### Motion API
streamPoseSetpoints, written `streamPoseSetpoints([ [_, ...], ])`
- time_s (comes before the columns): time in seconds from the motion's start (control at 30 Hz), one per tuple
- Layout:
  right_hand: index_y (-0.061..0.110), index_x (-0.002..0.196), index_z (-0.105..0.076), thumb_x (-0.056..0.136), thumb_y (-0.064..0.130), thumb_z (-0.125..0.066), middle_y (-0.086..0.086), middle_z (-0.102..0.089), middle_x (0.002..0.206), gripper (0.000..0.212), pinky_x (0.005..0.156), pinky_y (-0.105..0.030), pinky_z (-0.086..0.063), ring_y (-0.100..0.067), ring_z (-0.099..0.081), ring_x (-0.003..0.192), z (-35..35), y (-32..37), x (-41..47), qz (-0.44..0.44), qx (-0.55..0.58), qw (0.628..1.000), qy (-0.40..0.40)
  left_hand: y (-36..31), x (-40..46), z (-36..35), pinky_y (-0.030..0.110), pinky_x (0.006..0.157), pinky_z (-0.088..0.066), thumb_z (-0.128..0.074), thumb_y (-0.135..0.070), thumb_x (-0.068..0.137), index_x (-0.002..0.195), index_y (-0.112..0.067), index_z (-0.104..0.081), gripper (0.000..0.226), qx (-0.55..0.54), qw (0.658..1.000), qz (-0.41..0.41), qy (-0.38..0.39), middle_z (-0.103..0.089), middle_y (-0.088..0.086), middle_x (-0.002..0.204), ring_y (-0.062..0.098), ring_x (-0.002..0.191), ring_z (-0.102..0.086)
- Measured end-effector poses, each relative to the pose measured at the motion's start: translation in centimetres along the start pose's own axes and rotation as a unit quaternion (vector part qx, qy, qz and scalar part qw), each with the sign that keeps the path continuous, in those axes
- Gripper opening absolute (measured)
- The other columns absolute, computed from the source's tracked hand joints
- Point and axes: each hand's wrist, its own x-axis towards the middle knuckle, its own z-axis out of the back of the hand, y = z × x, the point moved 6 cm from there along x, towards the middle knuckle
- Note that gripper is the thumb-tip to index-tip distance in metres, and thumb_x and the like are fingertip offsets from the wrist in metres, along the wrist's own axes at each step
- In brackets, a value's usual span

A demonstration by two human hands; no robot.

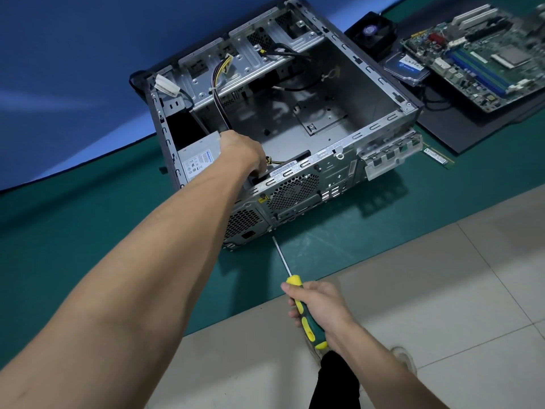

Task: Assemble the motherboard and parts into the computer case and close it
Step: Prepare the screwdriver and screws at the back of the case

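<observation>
- Grey steel: the open computer case point(339, 113) lies on its side on a green mat point(88, 231), its main bay empty, the power supply point(196, 160) seated in the near left corner.
- Reaching in beside that unit, the left hand point(243, 152) bends down over the case's rear edge; its fingers are hidden, so its grasp cannot be told.
- Lower centre, the right hand point(320, 308) is wrapped round a yellow-and-green screwdriver point(305, 314), tip touching the rear panel's bottom edge beside the supply's grille.
- Far right, the motherboard point(483, 60), a hard drive point(408, 67) and a cooler fan point(371, 32) wait well apart from the case.
- Likely step: fixing the supply. Best done by steadying the unit, keeping the driver square to the screw and cables clear.
</observation>
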Motion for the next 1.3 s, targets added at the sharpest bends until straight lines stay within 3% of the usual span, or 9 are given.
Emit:
streamPoseSetpoints([
  [0.23, 0.001, 0.089, -0.072, 0.091, 0.034, -0.061, -0.005, -0.065, 0.066, 0.034, 0.042, -0.023, -0.044, -0.013, -0.055, 0.048, 0.3, 0.0, -0.1, -0.065, 0.065, 0.992, 0.082, 0.0, -0.1, 0.3, 0.026, 0.057, -0.027, -0.047, -0.024, 0.086, 0.074, -0.021, -0.054, 0.014, -0.016, 1.000, -0.021, 0.004, -0.054, -0.006, 0.071, 0.021, 0.079, -0.056],
  [0.37, 0.006, 0.068, -0.062, 0.078, 0.024, -0.078, -0.003, -0.059, 0.055, 0.026, 0.040, -0.022, -0.041, -0.014, -0.053, 0.043, 0.3, 0.9, 0.1, -0.004, -0.021, 1.000, 0.017, 0.0, -0.4, 0.6, 0.024, 0.052, -0.025, -0.047, -0.020, 0.086, 0.069, -0.020, -0.051, 0.018, -0.008, 1.000, -0.025, -0.007, -0.052, -0.005, 0.068, 0.021, 0.077, -0.056],
  [0.5, 0.009, 0.070, -0.063, 0.085, 0.032, -0.069, -0.001, -0.065, 0.053, 0.029, 0.044, -0.023, -0.039, -0.016, -0.060, 0.046, 0.8, 1.5, 0.1, 0.040, -0.131, 0.989, -0.053, -0.1, -0.6, 0.7, 0.026, 0.058, -0.031, -0.046, -0.014, 0.084, 0.067, -0.019, -0.051, 0.018, 0.001, 1.000, -0.026, -0.003, -0.053, -0.004, 0.066, 0.021, 0.074, -0.056],
  [0.67, 0.004, 0.085, -0.069, 0.088, 0.034, -0.067, -0.006, -0.067, 0.063, 0.030, 0.040, -0.020, -0.041, -0.013, -0.051, 0.041, 0.3, 0.7, 0.0, -0.050, 0.012, 0.997, 0.053, 0.1, -0.7, 0.8, 0.023, 0.050, -0.026, -0.046, -0.015, 0.084, 0.066, -0.019, -0.052, 0.019, -0.008, 1.000, -0.018, -0.006, -0.053, -0.004, 0.064, 0.015, 0.058, -0.049],
  [0.83, 0.002, 0.076, -0.066, 0.079, 0.021, -0.076, -0.009, -0.067, 0.061, 0.022, 0.041, -0.022, -0.047, -0.017, -0.061, 0.047, 0.7, 1.0, 0.0, -0.023, 0.018, 0.999, 0.022, 0.1, -0.8, 0.7, 0.023, 0.049, -0.024, -0.045, -0.013, 0.084, 0.065, -0.019, -0.052, 0.021, -0.013, 1.000, -0.004, -0.011, -0.052, -0.004, 0.065, 0.014, 0.057, -0.047],
  [1.0, 0.006, 0.087, -0.074, 0.089, 0.045, -0.060, -0.008, -0.073, 0.078, 0.041, 0.046, -0.023, -0.047, -0.016, -0.064, 0.054, 1.2, 1.2, -0.4, -0.096, 0.017, 0.990, 0.102, 0.1, -0.5, 0.4, 0.024, 0.056, -0.030, -0.041, -0.023, 0.090, 0.078, -0.020, -0.057, 0.020, -0.013, 1.000, 0.013, -0.003, -0.059, -0.004, 0.082, 0.019, 0.073, -0.054],
  [1.17, 0.009, 0.071, -0.061, 0.075, 0.038, -0.079, 0.000, -0.052, 0.051, 0.034, 0.042, -0.025, -0.043, -0.017, -0.052, 0.043, 2.1, 1.9, 0.2, 0.002, -0.086, 0.996, -0.028, 0.2, -0.6, 0.2, 0.029, 0.072, -0.033, -0.036, -0.036, 0.093, 0.092, -0.023, -0.057, 0.024, -0.018, 0.999, 0.031, 0.013, -0.060, -0.003, 0.098, 0.022, 0.085, -0.053],
  [1.23, 0.006, 0.067, -0.061, 0.073, 0.031, -0.081, -0.006, -0.053, 0.053, 0.033, 0.040, -0.025, -0.042, -0.019, -0.050, 0.042, 1.7, 1.5, 0.1, 0.020, -0.043, 0.998, -0.039, 0.3, -0.6, 0.1, 0.029, 0.073, -0.033, -0.035, -0.038, 0.094, 0.092, -0.023, -0.056, 0.026, -0.017, 0.999, 0.033, 0.011, -0.060, -0.003, 0.097, 0.022, 0.087, -0.053],
  [1.3, 0.003, 0.068, -0.065, 0.076, 0.032, -0.076, -0.009, -0.056, 0.056, 0.032, 0.039, -0.024, -0.041, -0.018, -0.049, 0.040, 0.6, 0.8, 0.0, -0.019, 0.057, 0.998, 0.020, 0.2, -0.5, 0.2, 0.029, 0.073, -0.033, -0.034, -0.038, 0.095, 0.091, -0.022, -0.056, 0.027, -0.017, 0.999, 0.034, 0.004, -0.058, -0.004, 0.094, 0.022, 0.088, -0.054],
])
